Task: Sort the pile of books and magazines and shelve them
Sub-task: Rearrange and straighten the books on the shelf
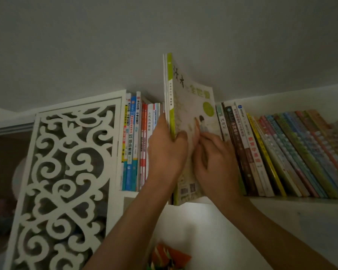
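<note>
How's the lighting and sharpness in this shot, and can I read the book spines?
Head view: dim, greyish light, no glare. The magazine held by the left hand and right hand is slightly soft. Large spine characters on the left books are legible, while the leaning right books blur and bend with wide-angle distortion.

Green-spined cream magazine (191, 117) (white scrollwork panel (66, 162) beside).
</note>
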Available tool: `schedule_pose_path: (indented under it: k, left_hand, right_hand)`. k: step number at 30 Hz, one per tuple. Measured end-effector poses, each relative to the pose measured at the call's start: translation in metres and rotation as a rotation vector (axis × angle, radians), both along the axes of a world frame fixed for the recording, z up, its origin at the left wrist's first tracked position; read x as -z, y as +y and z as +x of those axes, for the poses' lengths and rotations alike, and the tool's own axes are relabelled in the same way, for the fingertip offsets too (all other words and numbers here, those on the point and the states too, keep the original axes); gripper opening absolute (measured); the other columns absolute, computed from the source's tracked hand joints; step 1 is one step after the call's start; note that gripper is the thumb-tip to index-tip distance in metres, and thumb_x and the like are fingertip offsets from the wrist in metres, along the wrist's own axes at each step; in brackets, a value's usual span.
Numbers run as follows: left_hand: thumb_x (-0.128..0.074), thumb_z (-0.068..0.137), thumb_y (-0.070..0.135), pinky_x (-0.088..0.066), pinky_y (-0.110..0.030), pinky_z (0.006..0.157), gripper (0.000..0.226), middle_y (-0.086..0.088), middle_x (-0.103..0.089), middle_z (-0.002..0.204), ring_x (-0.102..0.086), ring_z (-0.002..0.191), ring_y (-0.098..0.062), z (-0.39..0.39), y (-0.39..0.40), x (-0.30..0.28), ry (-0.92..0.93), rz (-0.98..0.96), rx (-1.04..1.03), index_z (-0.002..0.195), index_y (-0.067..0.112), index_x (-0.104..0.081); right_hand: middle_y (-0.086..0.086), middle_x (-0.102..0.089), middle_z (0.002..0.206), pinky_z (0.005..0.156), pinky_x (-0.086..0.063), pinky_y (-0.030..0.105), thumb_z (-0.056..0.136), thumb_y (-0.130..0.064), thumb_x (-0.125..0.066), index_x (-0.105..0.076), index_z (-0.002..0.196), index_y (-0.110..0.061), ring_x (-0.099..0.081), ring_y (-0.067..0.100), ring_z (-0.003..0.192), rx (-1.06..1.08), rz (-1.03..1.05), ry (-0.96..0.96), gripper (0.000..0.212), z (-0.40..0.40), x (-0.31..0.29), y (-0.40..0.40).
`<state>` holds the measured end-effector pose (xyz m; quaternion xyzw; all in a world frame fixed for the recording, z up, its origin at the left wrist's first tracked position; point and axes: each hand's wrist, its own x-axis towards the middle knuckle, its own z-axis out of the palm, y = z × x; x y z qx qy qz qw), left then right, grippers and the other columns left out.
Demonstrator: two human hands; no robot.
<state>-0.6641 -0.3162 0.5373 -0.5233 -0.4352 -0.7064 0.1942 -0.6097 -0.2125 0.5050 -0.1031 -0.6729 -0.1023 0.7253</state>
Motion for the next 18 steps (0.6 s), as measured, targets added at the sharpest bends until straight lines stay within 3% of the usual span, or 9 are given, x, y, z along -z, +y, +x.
schedule_pose_path:
  k: [3, 6, 8, 11, 13, 18]
  left_hand:
    - [-0.049, 0.091, 0.008, -0.043, -0.006, 0.065, 0.043, 0.009, -0.052, 0.116, -0.051, 0.099, -0.005, -0.023, -0.019, 0.001, 0.034, 0.012, -0.072, 0.132, 0.020, -0.041]
    - [-0.049, 0.091, 0.008, -0.043, -0.011, 0.067, 0.044, 0.006, -0.057, 0.119, -0.056, 0.095, -0.009, -0.053, -0.035, 0.003, 0.037, 0.001, -0.134, 0.134, 0.018, -0.041]
    - [-0.049, 0.091, 0.008, -0.042, -0.011, 0.065, 0.039, 0.012, -0.056, 0.107, -0.055, 0.084, -0.002, -0.074, -0.044, 0.004, 0.012, 0.003, -0.144, 0.128, 0.018, -0.044]
    - [-0.049, 0.091, 0.008, -0.045, -0.018, 0.062, 0.027, 0.019, -0.052, 0.088, -0.051, 0.073, 0.004, -0.100, -0.050, 0.003, -0.024, -0.030, -0.126, 0.114, 0.023, -0.048]
    - [-0.049, 0.091, 0.009, -0.048, -0.026, 0.066, 0.029, 0.022, -0.050, 0.085, -0.053, 0.075, 0.000, -0.110, -0.051, 0.003, -0.027, -0.062, -0.135, 0.117, 0.022, -0.048]
    - [-0.048, 0.092, 0.010, -0.049, -0.028, 0.068, 0.038, 0.014, -0.051, 0.098, -0.052, 0.078, -0.004, -0.120, -0.049, 0.011, -0.046, -0.055, -0.167, 0.127, 0.024, -0.045]
  right_hand:
    - [0.004, -0.062, 0.116, 0.088, -0.050, 0.039, 0.095, -0.035, -0.036, -0.061, 0.117, -0.010, -0.061, 0.020, 0.097, -0.094, -0.004, -0.064, 0.042, -0.027, -0.001, -0.014]
    - [-0.001, -0.057, 0.124, 0.094, -0.046, 0.026, 0.096, -0.036, -0.037, -0.055, 0.125, -0.015, -0.056, 0.012, 0.108, -0.197, -0.081, -0.200, 0.040, -0.057, -0.003, -0.027]
    - [-0.002, -0.055, 0.126, 0.096, -0.046, 0.029, 0.095, -0.034, -0.041, -0.053, 0.128, -0.018, -0.053, 0.012, 0.111, -0.189, -0.084, -0.289, 0.038, -0.074, -0.005, -0.027]
    - [0.005, -0.038, 0.143, 0.109, -0.034, 0.043, 0.093, -0.037, -0.048, -0.045, 0.134, -0.019, -0.033, 0.023, 0.132, 0.128, -0.154, -0.247, 0.045, -0.082, -0.014, -0.009]
    - [0.009, -0.021, 0.153, 0.116, -0.020, 0.044, 0.091, -0.046, -0.048, -0.033, 0.142, -0.016, -0.013, 0.027, 0.142, 0.297, -0.293, -0.211, 0.061, -0.078, -0.020, 0.007]
    - [0.013, 0.000, 0.157, 0.117, -0.001, 0.046, 0.088, -0.059, -0.043, -0.013, 0.148, -0.011, 0.006, 0.032, 0.144, 0.443, -0.386, -0.226, 0.083, -0.085, -0.023, 0.027]
